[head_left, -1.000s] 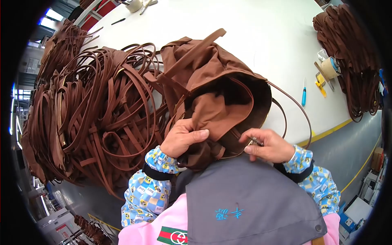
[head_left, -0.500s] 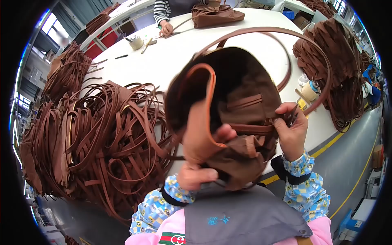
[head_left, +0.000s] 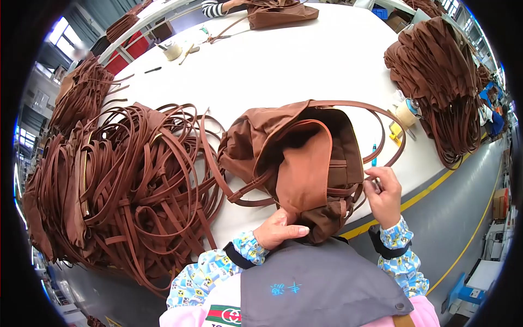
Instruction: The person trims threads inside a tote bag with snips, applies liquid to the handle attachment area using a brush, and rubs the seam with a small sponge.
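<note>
with the clock centred on the open brown bag (head_left: 256,128) and twelve pointing away from the person, the bag lies at the near side of the white desk (head_left: 261,65), its mouth turned towards the person and a little to the right. a smooth tan panel (head_left: 305,169) rises inside the mouth, and a long strap (head_left: 400,120) loops out towards three o'clock.

the left hand (head_left: 278,229) is at six o'clock, gripping the near edge of the bag, thumb laid out along the fabric. the right hand (head_left: 383,195) is at four o'clock, beside the bag's side, with its fingers bent in towards the thumb; whether they pinch anything cannot be told.

at nine o'clock a big heap of strapped brown bags (head_left: 125,185) spreads out just beside the bag, and a smaller brown bundle (head_left: 84,92) is at ten. a dark pen (head_left: 153,70) and a pale pot (head_left: 172,52) are at eleven. at twelve, well apart, another brown bag (head_left: 283,16) is on the far side, near a person's striped sleeve (head_left: 212,8). at two there is a hanging brown stack (head_left: 436,71), with a cream spool (head_left: 406,113) and a yellow tool (head_left: 395,132) near it. a blue-handled tool (head_left: 374,155) shows at three, inside the strap's loop.
</note>
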Tool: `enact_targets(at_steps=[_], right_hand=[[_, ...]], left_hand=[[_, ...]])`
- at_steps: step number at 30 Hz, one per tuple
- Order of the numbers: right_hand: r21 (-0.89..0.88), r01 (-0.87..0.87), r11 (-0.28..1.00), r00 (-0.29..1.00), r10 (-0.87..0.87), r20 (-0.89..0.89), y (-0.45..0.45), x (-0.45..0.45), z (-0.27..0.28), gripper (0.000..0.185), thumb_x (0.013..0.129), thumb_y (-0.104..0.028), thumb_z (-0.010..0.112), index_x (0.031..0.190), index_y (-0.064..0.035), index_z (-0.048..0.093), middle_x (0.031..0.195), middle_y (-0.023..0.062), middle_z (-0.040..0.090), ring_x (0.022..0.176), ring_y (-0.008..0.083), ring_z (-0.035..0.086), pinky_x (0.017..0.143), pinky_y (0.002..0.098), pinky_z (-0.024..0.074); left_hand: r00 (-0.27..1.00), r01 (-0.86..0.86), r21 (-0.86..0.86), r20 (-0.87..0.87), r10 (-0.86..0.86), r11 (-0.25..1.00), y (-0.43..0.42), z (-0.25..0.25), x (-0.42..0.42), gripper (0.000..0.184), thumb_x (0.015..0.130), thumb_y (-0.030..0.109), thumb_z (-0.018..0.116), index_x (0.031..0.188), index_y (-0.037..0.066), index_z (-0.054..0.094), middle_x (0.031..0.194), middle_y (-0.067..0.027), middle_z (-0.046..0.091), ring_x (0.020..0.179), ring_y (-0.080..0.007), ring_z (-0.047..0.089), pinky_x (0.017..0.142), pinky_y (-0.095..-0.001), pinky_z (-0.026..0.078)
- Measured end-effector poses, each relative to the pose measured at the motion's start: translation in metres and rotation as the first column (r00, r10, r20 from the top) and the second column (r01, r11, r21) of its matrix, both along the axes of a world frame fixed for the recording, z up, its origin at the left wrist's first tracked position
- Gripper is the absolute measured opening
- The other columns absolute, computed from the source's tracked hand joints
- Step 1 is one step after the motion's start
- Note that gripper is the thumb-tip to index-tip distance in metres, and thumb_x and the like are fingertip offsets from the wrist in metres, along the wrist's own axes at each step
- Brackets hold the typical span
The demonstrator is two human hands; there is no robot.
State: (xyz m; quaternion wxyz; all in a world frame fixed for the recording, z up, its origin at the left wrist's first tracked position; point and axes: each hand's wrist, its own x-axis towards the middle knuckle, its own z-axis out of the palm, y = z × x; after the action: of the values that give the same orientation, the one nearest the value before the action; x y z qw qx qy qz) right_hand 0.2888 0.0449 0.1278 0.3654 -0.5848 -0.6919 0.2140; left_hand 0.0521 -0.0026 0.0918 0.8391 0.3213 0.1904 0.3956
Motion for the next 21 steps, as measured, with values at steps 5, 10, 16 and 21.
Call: enact_targets(at_steps=[5,10,16,21], right_hand=[[-0.1,-0.379,0.92,0.759,0.248,-0.602,-0.015,-0.044,0.011,0.044,0.073,0.0,0.064,0.114,-0.0049,0.048,0.083,0.0069,0.056,0.058,0.0084,0.048,0.052,0.0226,0.0415],[-0.188,-0.346,0.919,0.916,0.288,-0.278,-0.014,-0.038,0.01,0.046,0.069,0.004,0.061,0.112,-0.0053,0.048,0.053,0.0005,0.037,0.047,0.0072,0.036,0.047,0.0224,0.0352],[-0.206,-0.325,0.923,0.892,0.227,-0.391,-0.014,-0.034,0.011,0.033,0.07,0.004,0.057,0.1,-0.0048,0.045,0.054,-0.0047,0.034,0.05,0.0038,0.029,0.046,0.0195,0.0259],[-0.213,-0.338,0.917,0.88,0.227,-0.418,-0.016,-0.029,0.006,0.029,0.071,0.003,0.057,0.096,-0.005,0.045,0.056,-0.0048,0.034,0.051,0.0036,0.028,0.046,0.0198,0.0253]], left_hand=[[0.763,0.309,0.441,-0.644,0.057,0.842,0.002,-0.001,0.007,0.054,0.08,0.02,0.061,0.123,-0.004,0.038,0.117,-0.0167,0.05,0.11,-0.0249,0.047,0.093,-0.0332,0.036],[0.535,0.291,0.694,-0.689,0.489,0.659,0.007,-0.001,-0.014,0.03,0.072,0.008,0.061,0.102,0.006,0.059,0.099,-0.0132,0.058,0.086,-0.0261,0.059,0.074,-0.0344,0.048],[0.049,-0.307,0.805,-0.52,0.853,0.508,0.025,-0.01,-0.038,0.013,0.067,0.0,0.065,0.078,0.002,0.058,0.07,-0.0094,0.056,0.061,-0.0204,0.058,0.056,-0.0269,0.046],[-0.109,0.105,0.897,-0.419,0.901,0.43,0.038,-0.02,-0.056,0.036,0.066,0.013,0.071,0.097,0.005,0.054,0.074,-0.0118,0.058,0.074,-0.031,0.058,0.067,-0.037,0.047]])
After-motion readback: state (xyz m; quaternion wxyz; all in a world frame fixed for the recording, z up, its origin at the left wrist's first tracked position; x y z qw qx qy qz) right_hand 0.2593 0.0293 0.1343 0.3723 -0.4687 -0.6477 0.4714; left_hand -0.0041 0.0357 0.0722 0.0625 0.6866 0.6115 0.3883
